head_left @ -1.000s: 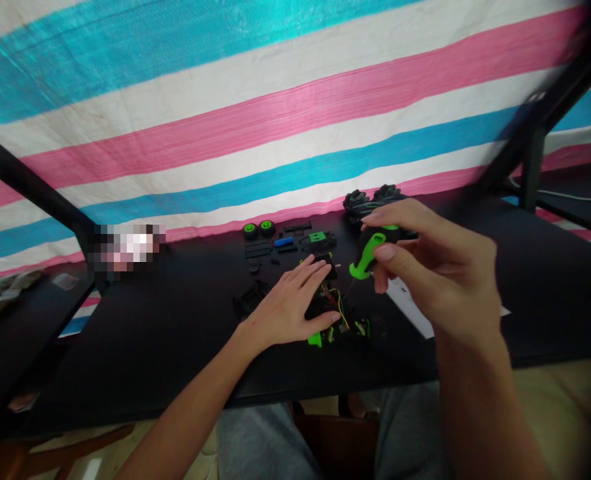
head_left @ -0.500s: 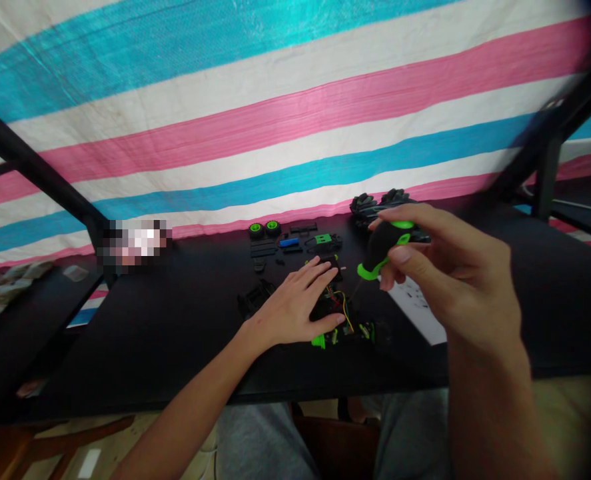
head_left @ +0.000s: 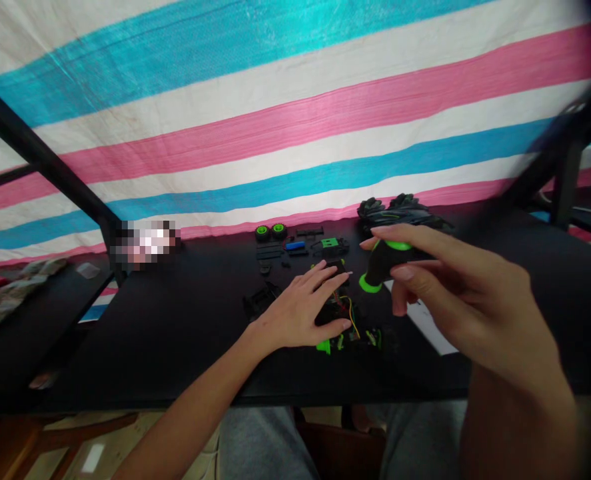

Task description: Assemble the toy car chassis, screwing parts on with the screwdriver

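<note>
Pink, white and blue striped sheeting (head_left: 295, 143) hangs behind a black bench (head_left: 175, 333). Taking the left hand (head_left: 308, 307) as the dial's centre, a plain black part (head_left: 261, 300) lies at 9 o'clock, just beyond the wrist. Two green-hubbed wheels (head_left: 278, 231) stand together at 11, and a blue piece (head_left: 295, 246) sits near 12. That hand is palm down, fingers spread, resting over the dark chassis (head_left: 342, 305), which it partly hides; yellow and red wires (head_left: 354, 318) show at 3 o'clock, beside the thumb. Toward 1 lies a green-and-black part (head_left: 330, 245). At 2 o'clock the right hand (head_left: 468, 300) pinches a green-and-black screwdriver (head_left: 378, 267) between thumb and fingers, collar downward; its tip cannot be made out. Farther off between 1 and 2 rests a dark bundle (head_left: 400, 212), and at 3, partly behind the right hand, a white sheet (head_left: 432, 332).
</note>
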Motion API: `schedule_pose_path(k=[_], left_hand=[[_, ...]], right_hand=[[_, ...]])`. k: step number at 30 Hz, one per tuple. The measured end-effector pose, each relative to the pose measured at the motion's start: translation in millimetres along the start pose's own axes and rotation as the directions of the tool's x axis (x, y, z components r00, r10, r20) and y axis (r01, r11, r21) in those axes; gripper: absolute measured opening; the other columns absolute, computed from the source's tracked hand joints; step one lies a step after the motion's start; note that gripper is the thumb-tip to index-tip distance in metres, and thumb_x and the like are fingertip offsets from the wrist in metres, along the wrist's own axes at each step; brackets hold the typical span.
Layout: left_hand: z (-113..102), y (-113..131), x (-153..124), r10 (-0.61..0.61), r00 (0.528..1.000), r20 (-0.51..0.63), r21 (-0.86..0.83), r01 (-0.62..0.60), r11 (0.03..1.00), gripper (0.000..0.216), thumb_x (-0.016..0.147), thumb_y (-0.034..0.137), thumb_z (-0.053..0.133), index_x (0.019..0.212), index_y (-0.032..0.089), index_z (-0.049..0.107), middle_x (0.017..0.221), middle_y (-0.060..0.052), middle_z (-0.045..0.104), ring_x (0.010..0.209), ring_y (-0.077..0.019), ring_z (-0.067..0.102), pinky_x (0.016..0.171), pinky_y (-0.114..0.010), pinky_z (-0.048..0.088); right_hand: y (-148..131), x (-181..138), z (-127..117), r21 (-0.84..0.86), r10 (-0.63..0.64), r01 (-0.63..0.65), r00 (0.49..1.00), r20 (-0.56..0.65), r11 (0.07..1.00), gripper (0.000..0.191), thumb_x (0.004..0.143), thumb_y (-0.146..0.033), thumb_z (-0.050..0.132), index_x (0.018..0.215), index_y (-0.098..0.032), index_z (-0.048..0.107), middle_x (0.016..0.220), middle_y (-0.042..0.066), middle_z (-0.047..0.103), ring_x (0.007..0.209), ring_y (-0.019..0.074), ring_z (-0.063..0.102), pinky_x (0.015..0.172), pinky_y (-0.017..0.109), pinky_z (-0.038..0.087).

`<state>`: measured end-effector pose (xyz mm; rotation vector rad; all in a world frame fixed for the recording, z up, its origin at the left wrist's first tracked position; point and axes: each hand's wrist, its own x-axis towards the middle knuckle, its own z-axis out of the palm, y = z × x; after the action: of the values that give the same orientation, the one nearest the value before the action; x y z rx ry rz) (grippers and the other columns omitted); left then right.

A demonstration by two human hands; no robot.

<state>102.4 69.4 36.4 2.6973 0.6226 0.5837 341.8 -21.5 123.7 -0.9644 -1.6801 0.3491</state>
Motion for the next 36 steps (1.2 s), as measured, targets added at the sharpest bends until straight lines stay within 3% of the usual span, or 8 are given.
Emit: schedule_pose_path(k=[6, 14, 19, 26, 31, 36], left_hand=[[-1, 0, 0, -0.002, 1.000, -0.003, 0.003, 0.002, 1.000, 0.078, 0.109, 0.059, 0.066, 0.173, 0.023, 0.042, 0.179, -0.022, 0.046, 0.174, -0.0408, 0.033, 0.136, -0.067, 0.040], [-3, 2, 0, -0.012, 1.000, 0.013, 0.008, 0.012, 1.000, 0.076, 0.109, 0.057, 0.067, 0.173, 0.022, 0.044, 0.180, -0.022, 0.045, 0.175, -0.0404, 0.031, 0.138, -0.066, 0.038], [-3, 2, -1, -0.003, 1.000, 0.013, 0.005, 0.003, 1.000, 0.078, 0.109, 0.058, 0.067, 0.174, 0.024, 0.041, 0.180, -0.022, 0.044, 0.175, -0.0399, 0.031, 0.137, -0.067, 0.040], [-1, 0, -2, 0.011, 1.000, -0.006, 0.001, -0.011, 1.000, 0.076, 0.109, 0.058, 0.068, 0.172, 0.020, 0.045, 0.178, -0.024, 0.046, 0.174, -0.0409, 0.032, 0.137, -0.066, 0.040], [-1, 0, -1, 0.022, 1.000, -0.012, -0.023, -0.023, 0.999, 0.076, 0.108, 0.054, 0.070, 0.172, 0.021, 0.045, 0.178, -0.024, 0.045, 0.175, -0.0405, 0.030, 0.139, -0.064, 0.038], [-1, 0, -2, 0.021, 1.000, -0.011, -0.024, -0.021, 0.999, 0.076, 0.108, 0.053, 0.070, 0.173, 0.022, 0.044, 0.178, -0.023, 0.045, 0.175, -0.0406, 0.031, 0.139, -0.065, 0.038]], right_hand=[[4, 5, 10, 0.121, 0.041, -0.031, 0.996, -0.079, 0.992, 0.033, 0.111, -0.028, 0.067, 0.142, -0.034, 0.078, 0.140, 0.006, 0.079, 0.062, 0.0100, 0.074, 0.054, 0.027, 0.061], [11, 7, 20, 0.177, 0.073, -0.036, 0.976, -0.206, 0.984, 0.035, 0.102, -0.029, 0.082, 0.136, -0.039, 0.083, 0.129, 0.005, 0.074, 0.058, 0.0087, 0.066, 0.046, 0.028, 0.057], [10, 6, 15, 0.145, 0.091, -0.068, 0.984, -0.153, 0.987, 0.039, 0.105, -0.031, 0.078, 0.141, -0.045, 0.080, 0.116, 0.001, 0.077, 0.056, 0.0076, 0.065, 0.047, 0.026, 0.056], [8, 4, 10, 0.148, 0.096, -0.086, 0.993, -0.062, 0.985, 0.038, 0.113, -0.030, 0.066, 0.146, -0.045, 0.075, 0.121, 0.001, 0.084, 0.059, 0.0089, 0.072, 0.053, 0.026, 0.057], [8, 6, 16, 0.235, 0.112, -0.084, 0.988, -0.106, 0.968, 0.041, 0.105, -0.030, 0.078, 0.144, -0.045, 0.077, 0.140, 0.002, 0.076, 0.062, 0.0086, 0.072, 0.054, 0.029, 0.061], [9, 5, 20, 0.231, 0.097, -0.059, 0.983, -0.158, 0.971, 0.040, 0.103, -0.027, 0.081, 0.140, -0.043, 0.080, 0.125, 0.002, 0.074, 0.061, 0.0086, 0.069, 0.052, 0.028, 0.059]])
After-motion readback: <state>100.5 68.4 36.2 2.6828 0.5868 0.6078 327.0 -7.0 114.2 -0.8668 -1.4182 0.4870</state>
